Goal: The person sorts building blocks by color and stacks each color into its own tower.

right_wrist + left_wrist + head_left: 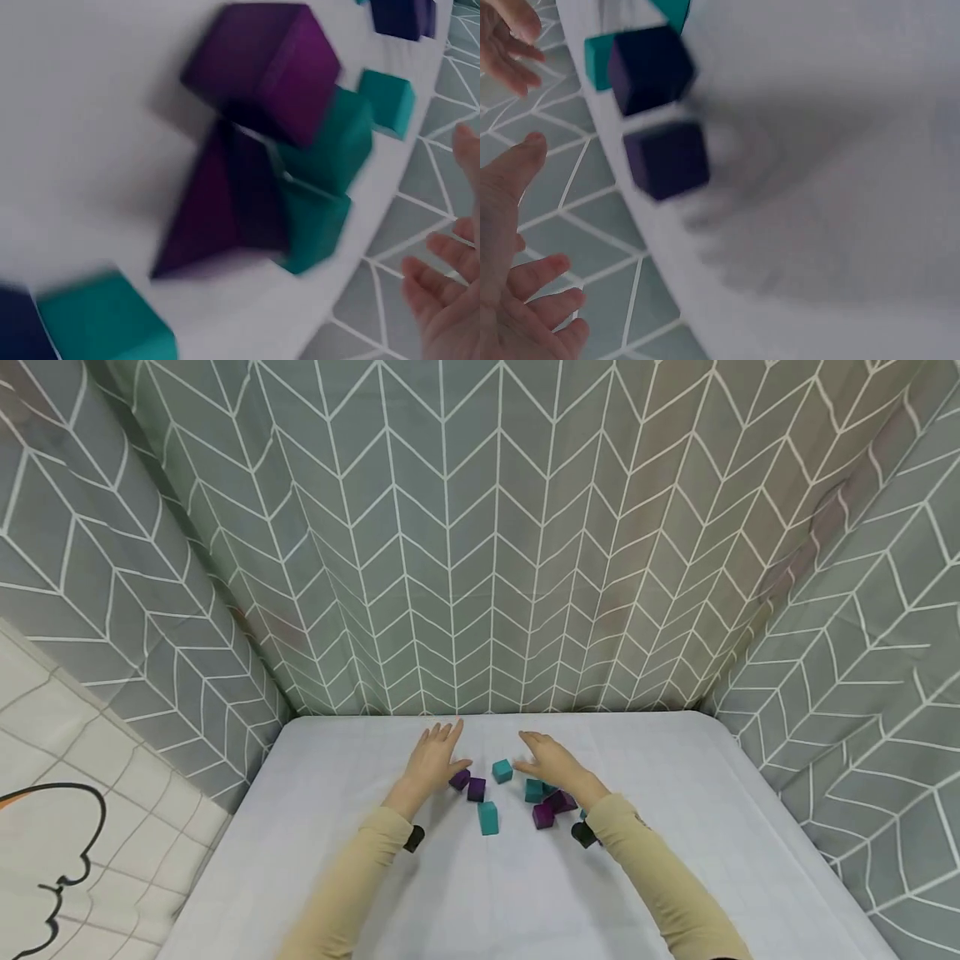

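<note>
My left hand (pixel 431 762) hovers over the table with fingers spread, thumb near two purple cubes (pixel 476 789). It holds nothing; the left wrist view shows its loosely bent fingers (pixel 536 274) apart from the cubes. Opposite it, my right hand (pixel 555 764) is above a cluster of blocks, its fingers relaxed and pointing inward. A teal cube (pixel 502 771) stands between the hands. Nearer the front lies a teal block (pixel 488 818). Under the right hand are a purple cube (pixel 270 67), a purple pyramid-like block (pixel 229 202) and teal blocks (pixel 315 225), partly hidden in the head view.
A white cloth covers the table (pixel 330 860). Grey patterned curtains (pixel 472 543) rise at the back and on both sides. Dark wrist cameras (pixel 414 838) hang below the sleeves. Another teal block (pixel 112 319) sits beside a dark one (pixel 22 326).
</note>
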A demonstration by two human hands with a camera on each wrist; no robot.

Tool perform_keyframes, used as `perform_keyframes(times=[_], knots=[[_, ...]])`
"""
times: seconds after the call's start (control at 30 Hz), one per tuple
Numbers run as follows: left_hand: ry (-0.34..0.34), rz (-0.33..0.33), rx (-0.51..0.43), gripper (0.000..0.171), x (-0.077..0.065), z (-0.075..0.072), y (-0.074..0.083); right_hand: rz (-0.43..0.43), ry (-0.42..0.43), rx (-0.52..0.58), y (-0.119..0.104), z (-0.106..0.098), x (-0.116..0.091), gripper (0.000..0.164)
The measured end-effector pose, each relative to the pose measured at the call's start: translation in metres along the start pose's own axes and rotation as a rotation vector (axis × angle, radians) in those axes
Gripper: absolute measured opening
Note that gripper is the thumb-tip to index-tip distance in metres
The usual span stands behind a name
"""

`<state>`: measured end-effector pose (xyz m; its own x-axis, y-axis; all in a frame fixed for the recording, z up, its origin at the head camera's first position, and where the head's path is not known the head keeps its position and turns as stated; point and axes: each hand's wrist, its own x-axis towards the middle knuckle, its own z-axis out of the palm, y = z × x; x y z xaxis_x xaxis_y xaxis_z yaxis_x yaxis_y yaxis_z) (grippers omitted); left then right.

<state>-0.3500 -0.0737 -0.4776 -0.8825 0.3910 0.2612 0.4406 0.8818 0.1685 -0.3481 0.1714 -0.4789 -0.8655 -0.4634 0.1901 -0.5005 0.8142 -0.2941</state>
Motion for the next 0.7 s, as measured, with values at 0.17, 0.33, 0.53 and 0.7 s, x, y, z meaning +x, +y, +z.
perform_keyframes(times=[0.17,0.33,0.53,0.7], knots=[[-0.031,0.023,-0.061,0.068,0.003,0.029,0.014,-0.025,-0.045,0.037,-0.003,0.021,0.002,0.063],[-0.028,0.066,-0.095,0.057,0.009,0.048,0.028,-0.053,-0.083,0.057,0.001,0.035,0.005,0.060],[-0.046,0.065,-0.157,0.041,0.016,0.068,0.036,-0.080,-0.054,0.103,0.008,0.050,0.007,0.048],[-0.032,0.060,-0.240,0.033,0.023,0.077,0.039,-0.083,0.006,0.149,0.013,0.060,0.009,0.035]])
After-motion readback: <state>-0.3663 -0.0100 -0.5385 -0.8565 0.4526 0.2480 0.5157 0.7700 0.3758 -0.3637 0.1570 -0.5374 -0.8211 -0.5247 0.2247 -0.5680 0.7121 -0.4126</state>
